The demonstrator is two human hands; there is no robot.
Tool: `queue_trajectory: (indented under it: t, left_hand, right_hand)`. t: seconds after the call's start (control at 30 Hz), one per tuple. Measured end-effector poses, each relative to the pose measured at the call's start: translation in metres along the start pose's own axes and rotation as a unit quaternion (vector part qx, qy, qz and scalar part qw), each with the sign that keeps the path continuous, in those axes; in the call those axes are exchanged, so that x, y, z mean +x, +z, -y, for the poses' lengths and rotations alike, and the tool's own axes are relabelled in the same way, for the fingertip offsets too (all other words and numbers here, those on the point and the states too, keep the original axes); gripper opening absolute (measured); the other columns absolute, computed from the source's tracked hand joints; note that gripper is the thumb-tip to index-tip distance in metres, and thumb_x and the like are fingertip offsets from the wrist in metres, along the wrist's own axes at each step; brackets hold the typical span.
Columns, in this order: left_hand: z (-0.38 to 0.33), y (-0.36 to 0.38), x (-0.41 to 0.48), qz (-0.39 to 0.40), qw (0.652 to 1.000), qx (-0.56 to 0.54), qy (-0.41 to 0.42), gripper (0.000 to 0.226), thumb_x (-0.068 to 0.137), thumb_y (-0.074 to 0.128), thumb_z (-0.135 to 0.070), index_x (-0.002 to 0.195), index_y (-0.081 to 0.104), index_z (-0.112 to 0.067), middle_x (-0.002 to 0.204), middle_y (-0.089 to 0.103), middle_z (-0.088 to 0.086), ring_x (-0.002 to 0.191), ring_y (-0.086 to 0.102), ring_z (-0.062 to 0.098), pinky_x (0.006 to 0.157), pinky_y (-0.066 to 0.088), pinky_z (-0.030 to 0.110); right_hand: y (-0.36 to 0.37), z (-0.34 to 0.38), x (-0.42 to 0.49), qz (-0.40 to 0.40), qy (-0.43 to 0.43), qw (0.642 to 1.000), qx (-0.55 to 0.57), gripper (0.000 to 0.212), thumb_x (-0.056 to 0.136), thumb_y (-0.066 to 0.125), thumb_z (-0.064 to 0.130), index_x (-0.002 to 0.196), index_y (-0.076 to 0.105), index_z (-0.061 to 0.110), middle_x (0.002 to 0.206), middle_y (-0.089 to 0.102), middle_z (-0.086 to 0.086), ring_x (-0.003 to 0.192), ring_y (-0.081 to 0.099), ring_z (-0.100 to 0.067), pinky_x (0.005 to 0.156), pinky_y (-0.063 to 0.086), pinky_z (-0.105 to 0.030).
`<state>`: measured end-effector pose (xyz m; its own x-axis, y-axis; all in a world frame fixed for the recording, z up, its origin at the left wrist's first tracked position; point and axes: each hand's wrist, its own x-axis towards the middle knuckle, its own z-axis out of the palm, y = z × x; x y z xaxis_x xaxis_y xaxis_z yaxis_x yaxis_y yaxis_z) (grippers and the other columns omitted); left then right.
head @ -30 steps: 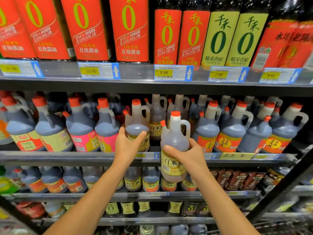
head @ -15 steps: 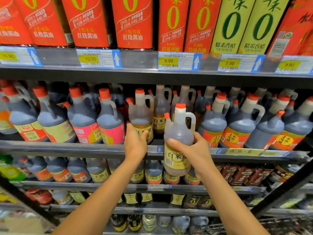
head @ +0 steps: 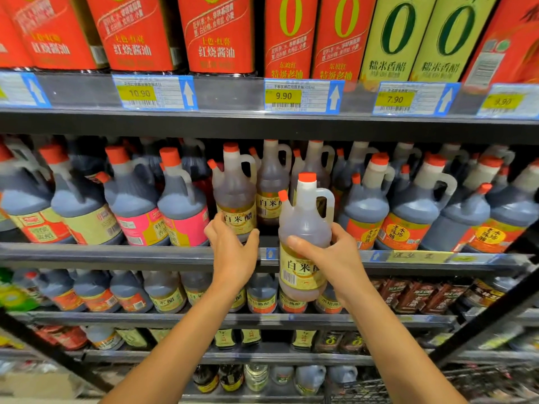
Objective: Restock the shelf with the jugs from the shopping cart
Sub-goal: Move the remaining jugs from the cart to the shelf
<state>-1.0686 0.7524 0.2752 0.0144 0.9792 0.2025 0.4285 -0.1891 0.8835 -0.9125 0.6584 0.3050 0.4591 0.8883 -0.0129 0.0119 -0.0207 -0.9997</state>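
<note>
Two hands in view, both raised to the middle shelf (head: 116, 255).

The right hand (head: 335, 262) grasps a white rice vinegar jug (head: 303, 225) round its waist. The thumb lies across the front just above the yellow label, and the fingers wrap behind.
- Position: the jug is upright and off the shelf, held in the air in front of the shelf's front rail. Its base hangs below the rail.
- Container: translucent plastic, with an orange-red screw cap, a small capped side spout on the left and a loop handle on the right.
- Contents: pale amber-brown liquid up to about the shoulder; the neck shows white.

The left hand (head: 233, 253) is not clenched. Fingers and thumb are near straight, spread to either side of the lower label of a shelved jug (head: 234, 196) of the same kind, touching it. That jug stands upright at the front edge, just left of the held one. Second-row jugs (head: 271, 182) with the same label stand behind it.

Neighbours on the same shelf, all holding near-black liquid:
- Left: dark vinegar jugs (head: 78, 205) with cream and pink labels.
- Right: orange-labelled dark jugs (head: 408, 211).

Shelf above: tall red-labelled bottles (head: 218, 33), then two green-labelled bottles (head: 396, 36). Price tags (head: 151, 93) sit on the rail beneath them.

Wire of the shopping cart (head: 455, 389) shows at bottom right; its contents cannot be made out.
</note>
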Motion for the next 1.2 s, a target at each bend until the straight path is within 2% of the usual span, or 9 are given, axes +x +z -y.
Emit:
queue_trajectory:
  t: [0.1, 0.23, 0.47, 0.63, 0.73, 0.83, 0.93, 1.1, 1.2]
  left_hand:
    - [0.004, -0.001, 0.007, -0.016, 1.0, -0.014, -0.002, 0.039, 0.091, 0.07, -0.023, 0.117, 0.043, -0.013, 0.118, 0.045, 0.006, 0.108, 0.053, 0.026, 0.098, 0.047, 0.044]
    - [0.005, 0.002, 0.017, -0.049, 0.999, 0.003, 0.014, 0.029, 0.089, 0.071, -0.019, 0.103, 0.047, -0.012, 0.103, 0.049, 0.006, 0.095, 0.054, 0.026, 0.088, 0.05, 0.047]
    - [0.005, 0.007, 0.03, -0.114, 0.991, 0.076, 0.016, 0.021, 0.093, 0.064, -0.013, 0.102, 0.045, -0.01, 0.107, 0.051, 0.009, 0.096, 0.057, 0.033, 0.078, 0.05, 0.05]
    - [0.016, 0.002, 0.024, -0.105, 0.987, 0.082, 0.085, 0.013, 0.093, 0.058, -0.015, 0.102, 0.049, -0.017, 0.094, 0.059, 0.0, 0.084, 0.061, 0.024, 0.068, 0.051, 0.044]
    - [0.026, -0.008, 0.016, -0.054, 0.974, 0.136, 0.172, 0.027, 0.093, 0.06, -0.017, 0.12, 0.056, -0.016, 0.109, 0.062, 0.0, 0.096, 0.063, 0.021, 0.074, 0.054, 0.042]
    - [0.034, -0.013, 0.01, 0.004, 0.948, 0.193, 0.254, 0.04, 0.095, 0.057, -0.02, 0.135, 0.057, -0.014, 0.13, 0.062, 0.001, 0.116, 0.06, 0.021, 0.091, 0.053, 0.039]
    - [0.04, -0.016, 0.008, 0.031, 0.936, 0.227, 0.266, 0.047, 0.095, 0.058, -0.026, 0.139, 0.055, -0.011, 0.141, 0.058, 0.003, 0.129, 0.054, 0.021, 0.106, 0.043, 0.033]
    - [0.041, -0.016, 0.008, 0.053, 0.921, 0.273, 0.271, 0.054, 0.095, 0.055, -0.033, 0.143, 0.051, -0.009, 0.147, 0.053, 0.007, 0.133, 0.052, 0.022, 0.104, 0.046, 0.038]
    - [0.044, -0.013, 0.01, 0.068, 0.906, 0.316, 0.274, 0.057, 0.095, 0.056, -0.037, 0.144, 0.05, -0.008, 0.149, 0.049, 0.01, 0.136, 0.049, 0.024, 0.106, 0.045, 0.042]
  right_hand:
    - [-0.001, 0.0, 0.001, 0.002, 0.003, 1.0, 0.007, 0.056, 0.067, 0.093, 0.028, 0.115, 0.064, 0.025, 0.105, 0.076, 0.006, 0.09, 0.075, -0.006, 0.07, 0.057, -0.023]
    - [-0.001, 0.001, 0.002, 0.004, 0.008, 1.0, 0.009, 0.06, 0.066, 0.093, 0.029, 0.118, 0.064, 0.025, 0.108, 0.075, 0.007, 0.093, 0.074, -0.007, 0.072, 0.058, -0.025]
    - [-0.001, 0.0, 0.002, 0.006, 0.008, 1.0, -0.003, 0.06, 0.066, 0.094, 0.03, 0.117, 0.064, 0.026, 0.108, 0.075, 0.006, 0.096, 0.074, -0.01, 0.077, 0.059, -0.029]
    - [-0.002, 0.001, 0.002, 0.01, 0.006, 1.0, 0.002, 0.055, 0.066, 0.093, 0.028, 0.113, 0.065, 0.026, 0.106, 0.076, 0.006, 0.093, 0.075, -0.008, 0.077, 0.059, -0.03]
    - [-0.002, 0.001, 0.002, 0.011, 0.005, 1.0, -0.001, 0.056, 0.066, 0.093, 0.028, 0.114, 0.065, 0.026, 0.106, 0.076, 0.006, 0.092, 0.075, -0.007, 0.075, 0.058, -0.027]
    - [-0.001, 0.001, 0.002, 0.009, 0.006, 1.0, 0.003, 0.057, 0.065, 0.093, 0.028, 0.115, 0.065, 0.026, 0.107, 0.076, 0.005, 0.094, 0.074, -0.01, 0.076, 0.059, -0.028]
    - [-0.001, 0.002, 0.001, 0.011, 0.002, 1.0, 0.004, 0.055, 0.066, 0.092, 0.027, 0.113, 0.065, 0.025, 0.105, 0.076, 0.006, 0.091, 0.075, -0.008, 0.071, 0.058, -0.023]
    - [0.0, 0.004, 0.0, 0.004, 0.0, 1.0, -0.001, 0.057, 0.065, 0.093, 0.029, 0.115, 0.065, 0.023, 0.106, 0.076, 0.004, 0.096, 0.075, -0.012, 0.078, 0.06, -0.031]
    - [0.001, 0.007, -0.001, -0.005, -0.011, 1.0, -0.003, 0.054, 0.066, 0.093, 0.026, 0.113, 0.066, 0.023, 0.105, 0.076, 0.004, 0.095, 0.075, -0.012, 0.078, 0.06, -0.031]
